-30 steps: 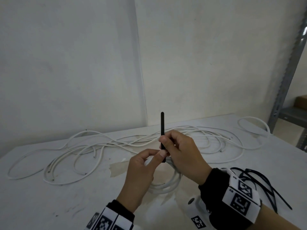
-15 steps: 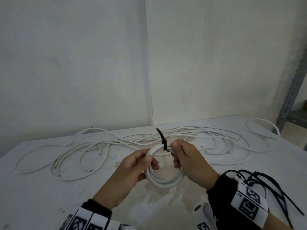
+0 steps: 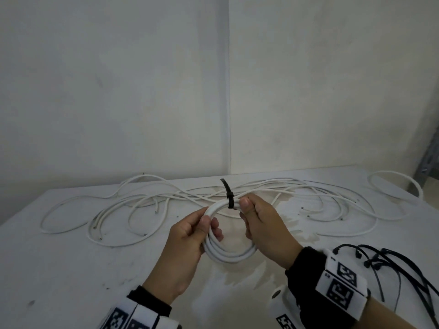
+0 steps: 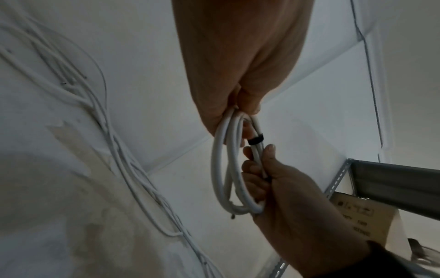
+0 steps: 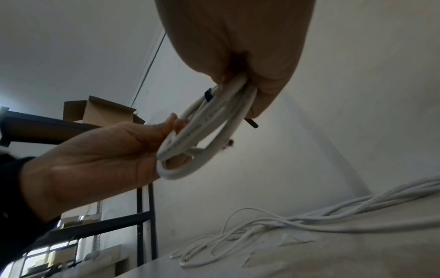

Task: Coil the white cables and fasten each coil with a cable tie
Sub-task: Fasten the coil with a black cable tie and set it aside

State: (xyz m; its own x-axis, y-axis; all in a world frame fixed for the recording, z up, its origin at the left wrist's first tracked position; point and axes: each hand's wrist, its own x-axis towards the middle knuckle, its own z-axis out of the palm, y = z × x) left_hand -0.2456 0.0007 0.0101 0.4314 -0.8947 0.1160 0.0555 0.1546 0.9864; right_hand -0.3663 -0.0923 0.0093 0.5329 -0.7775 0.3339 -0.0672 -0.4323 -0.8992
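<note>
White desk (image 3: 71, 269) against pale walls, one corner seam behind. Loose white cables (image 3: 147, 203) sprawl across its far side, too tangled to count. One coil (image 3: 228, 254) held above the desk between two hands: left hand (image 3: 187, 243) grips its left side, right hand (image 3: 263, 224) pinches the top beside one black cable tie (image 3: 230, 200) cinched round it, fingers curled. Spare black ties (image 3: 399, 267) lie at right, number unclear.

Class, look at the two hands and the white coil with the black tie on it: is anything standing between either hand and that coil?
Nothing visible. The left hand already grips the coil on one side, the right hand on the other beside the cable tie. The loose cables lie behind on the table.
</note>
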